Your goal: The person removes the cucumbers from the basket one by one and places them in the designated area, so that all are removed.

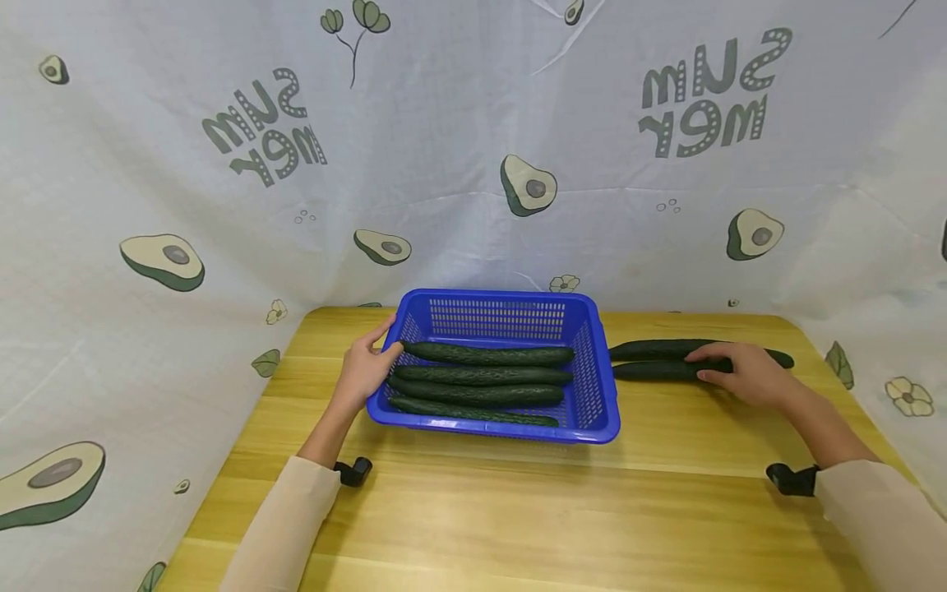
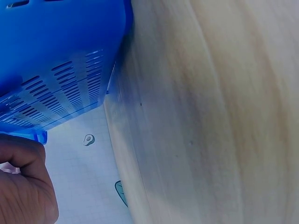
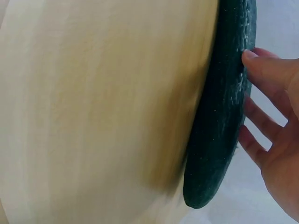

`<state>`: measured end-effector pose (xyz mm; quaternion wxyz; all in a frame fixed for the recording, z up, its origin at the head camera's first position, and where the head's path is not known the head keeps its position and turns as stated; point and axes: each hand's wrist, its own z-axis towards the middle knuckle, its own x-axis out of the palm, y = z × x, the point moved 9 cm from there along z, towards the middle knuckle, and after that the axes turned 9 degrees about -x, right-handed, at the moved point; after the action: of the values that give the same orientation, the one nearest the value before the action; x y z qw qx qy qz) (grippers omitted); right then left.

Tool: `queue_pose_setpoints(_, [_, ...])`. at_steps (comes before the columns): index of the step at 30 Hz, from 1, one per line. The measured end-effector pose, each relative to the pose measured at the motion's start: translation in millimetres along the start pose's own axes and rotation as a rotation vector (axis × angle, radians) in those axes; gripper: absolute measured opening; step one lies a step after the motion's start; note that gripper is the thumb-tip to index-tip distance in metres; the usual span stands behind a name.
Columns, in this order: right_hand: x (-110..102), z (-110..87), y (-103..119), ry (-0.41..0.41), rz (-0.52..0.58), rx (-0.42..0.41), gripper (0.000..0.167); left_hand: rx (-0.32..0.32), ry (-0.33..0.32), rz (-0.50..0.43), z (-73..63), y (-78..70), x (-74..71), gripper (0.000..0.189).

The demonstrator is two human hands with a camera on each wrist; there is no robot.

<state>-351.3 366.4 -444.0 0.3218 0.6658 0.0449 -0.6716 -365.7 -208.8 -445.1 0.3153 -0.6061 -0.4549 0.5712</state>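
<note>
In the head view a blue plastic basket (image 1: pixel 584 432) with slotted walls holds several long dark green cucumbers (image 1: pixel 481 376) lying side by side. At its left end my left hand (image 1: pixel 362 370) grips the rim, thumb toward the inside. The left wrist view shows the basket's outer wall (image 2: pixel 70 28) and part of that hand (image 2: pixel 23 182). To the right of the basket, two more cucumbers lie on the table, a far one (image 1: pixel 644 350) and a near one (image 1: pixel 654 372). My right hand (image 1: pixel 750 376) holds the near cucumber (image 3: pixel 219 102) between thumb and fingers; its fingertips are partly hidden behind it.
The wooden table (image 1: pixel 518 518) extends in front of the basket toward me. A white cloth (image 1: pixel 459 164) printed with avocados and lettering hangs behind the table and down its sides. Black straps with small mounts (image 1: pixel 355 472) sit on both wrists.
</note>
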Motion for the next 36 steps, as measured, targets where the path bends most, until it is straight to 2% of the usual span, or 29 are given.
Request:
queue_pose_setpoints(3, [-4.4,0.1,-1.9,-0.018,-0.018,0.024,0.031,0.001,0.005,-0.005,0.3,-0.7,0.3,0.060])
queue_pose_setpoints(9, [-13.4,-0.2,0.2,-0.029,-0.017,0.012,0.033,0.006,-0.003,-0.007,0.9,-0.8,-0.5,0.060])
queue_pose_setpoints(18, [-32.1,6.9,14.6,-0.114,-0.004,-0.012,0.033,0.019,-0.017,0.001,0.4,-1.4,-1.6,0.060])
queue_pose_setpoints(21, [-38.3,11.4,25.5,-0.133,-0.001,-0.020,0.034,0.019,-0.011,0.002,0.2,-1.3,-1.2,0.061])
queue_pose_setpoints(31, [-45.5,39.9,76.2,-0.067,0.070,0.001,0.048,0.017,-0.003,-0.003,0.2,0.1,-0.7,0.060])
queue_pose_setpoints(36, [-46.8,57.6,104.9,-0.076,0.098,-0.034,0.051,0.017,-0.007,0.003,-0.9,-0.9,-0.4,0.060])
